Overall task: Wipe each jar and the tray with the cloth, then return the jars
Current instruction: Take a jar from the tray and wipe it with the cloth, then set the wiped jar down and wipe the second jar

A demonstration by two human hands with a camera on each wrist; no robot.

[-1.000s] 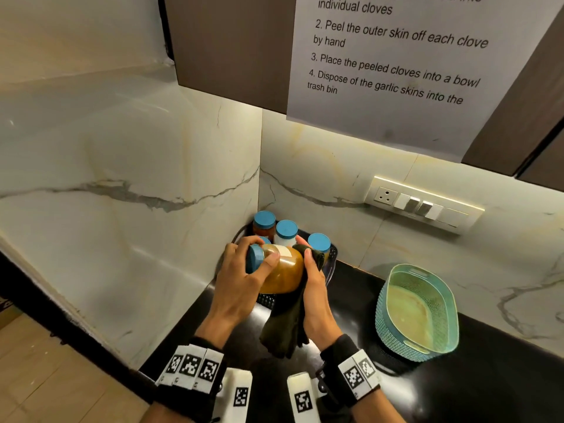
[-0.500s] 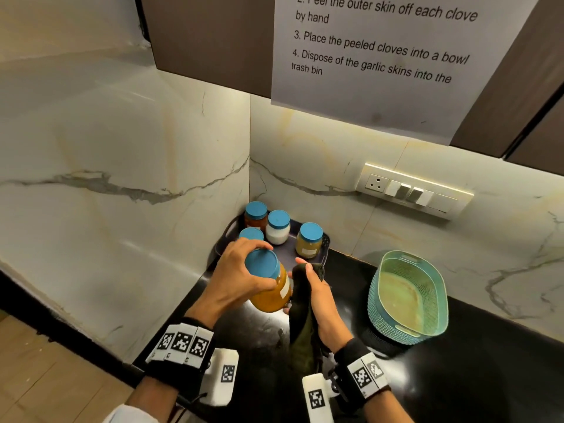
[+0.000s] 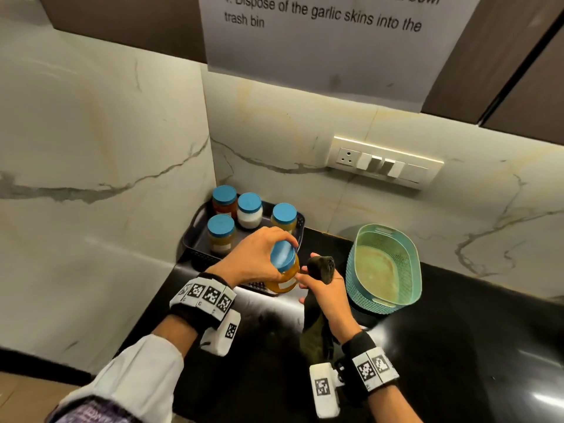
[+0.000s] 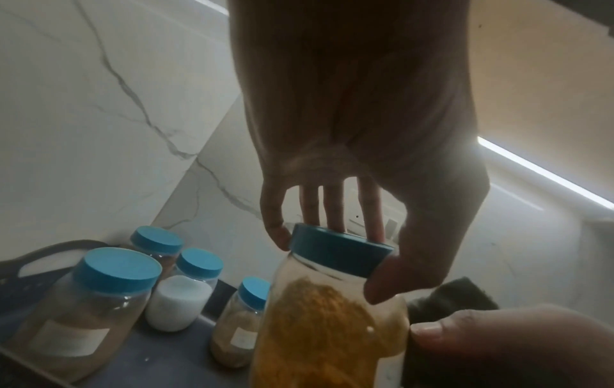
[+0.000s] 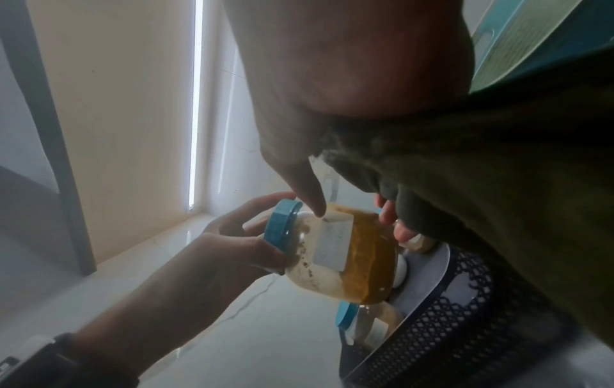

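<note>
Turmeric jar (image 3: 283, 274) hung mid-frame over the tray (image 3: 195, 239) edge, left hand (image 3: 259, 254) grasping only its blue lid (image 3: 283, 255); right hand (image 3: 326, 288) clutched the cloth (image 3: 319, 268). A loose lid could drop it.

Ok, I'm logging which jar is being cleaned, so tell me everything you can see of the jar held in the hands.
The held jar is clear, plastic by its look, with a blue screw lid and a blank white label. Yellow-orange powder fills most of it. The left hand grips it by the lid, slightly tilted, above the near edge of the dark tray. The right hand, holding the dark cloth, touches its side with its fingertips.
</note>
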